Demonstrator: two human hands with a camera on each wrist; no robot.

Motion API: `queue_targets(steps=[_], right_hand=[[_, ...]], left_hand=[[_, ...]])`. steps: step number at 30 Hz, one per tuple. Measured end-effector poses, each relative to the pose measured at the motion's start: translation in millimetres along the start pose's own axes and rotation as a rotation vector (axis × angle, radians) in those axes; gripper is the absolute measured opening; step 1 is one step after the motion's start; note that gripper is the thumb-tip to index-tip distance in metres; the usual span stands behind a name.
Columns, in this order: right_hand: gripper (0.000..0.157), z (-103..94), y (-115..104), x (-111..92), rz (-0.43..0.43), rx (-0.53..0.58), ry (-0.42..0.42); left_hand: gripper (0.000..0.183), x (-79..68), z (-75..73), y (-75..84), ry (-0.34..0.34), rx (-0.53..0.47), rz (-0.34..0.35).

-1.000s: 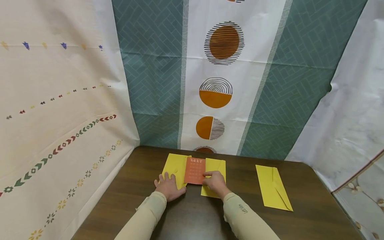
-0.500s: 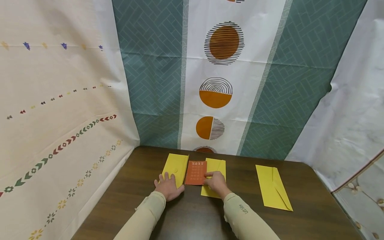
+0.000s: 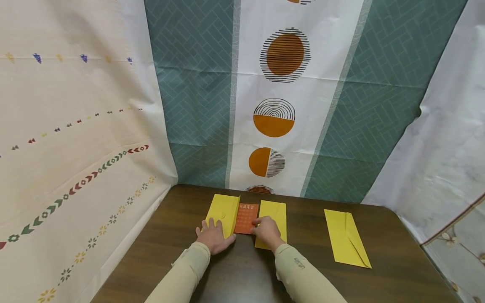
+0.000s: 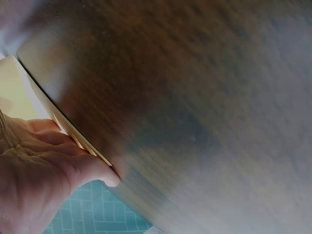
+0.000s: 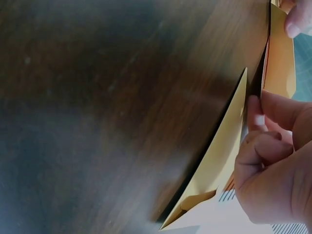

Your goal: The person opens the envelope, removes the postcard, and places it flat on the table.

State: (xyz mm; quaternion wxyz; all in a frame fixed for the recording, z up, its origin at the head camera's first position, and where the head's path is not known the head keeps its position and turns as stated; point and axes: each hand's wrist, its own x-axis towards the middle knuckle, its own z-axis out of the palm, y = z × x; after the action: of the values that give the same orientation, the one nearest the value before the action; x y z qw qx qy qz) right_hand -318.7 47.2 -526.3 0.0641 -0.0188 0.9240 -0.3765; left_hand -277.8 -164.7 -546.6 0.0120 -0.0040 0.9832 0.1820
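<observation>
In the head view, a red card (image 3: 246,219) with pale printed characters lies between two yellow envelopes. My right hand (image 3: 267,231) pinches the card's right edge between thumb and fingers, above the middle envelope (image 3: 278,212). The card's left edge is hidden at the raised right edge of the left envelope (image 3: 222,208); how deep it reaches, I cannot tell. My left hand (image 3: 215,240) rests with spread fingers on the near part of that envelope. In the right wrist view, the pinching fingertips (image 5: 256,109) are close to the left envelope (image 5: 280,63).
A third yellow envelope (image 3: 346,240) lies apart on the right of the dark wooden table (image 3: 242,273). A patterned cloth (image 3: 197,126) hangs behind the table's back edge. Pale cloths stand at the left (image 3: 75,126) and right (image 3: 447,126).
The red card came down from overlapping the left envelope, then moved left against its edge, and less of it shows. My right hand moved slightly left with it. My left hand stayed in place.
</observation>
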Motion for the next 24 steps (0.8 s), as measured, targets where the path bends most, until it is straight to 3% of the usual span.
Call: queue_targets(steps=[7,14,21,24], right_hand=[[0.030,-3.8,-0.7,-4.2,0.009,-0.120,0.074],[0.034,-17.1,7.1,-4.5,0.022,-0.126,0.103],[0.036,-35.1,24.5,-5.2,0.032,-0.128,0.138],[0.037,-42.6,31.7,-4.9,0.048,-0.133,0.154]], left_hand=[[0.093,0.9,3.5,4.1,0.025,-0.008,0.024],[0.095,2.5,-0.5,4.4,-0.014,-0.003,0.009],[0.108,4.3,1.9,-1.8,-0.010,0.032,-0.004],[0.107,5.0,2.1,-5.1,0.023,0.055,-0.008]])
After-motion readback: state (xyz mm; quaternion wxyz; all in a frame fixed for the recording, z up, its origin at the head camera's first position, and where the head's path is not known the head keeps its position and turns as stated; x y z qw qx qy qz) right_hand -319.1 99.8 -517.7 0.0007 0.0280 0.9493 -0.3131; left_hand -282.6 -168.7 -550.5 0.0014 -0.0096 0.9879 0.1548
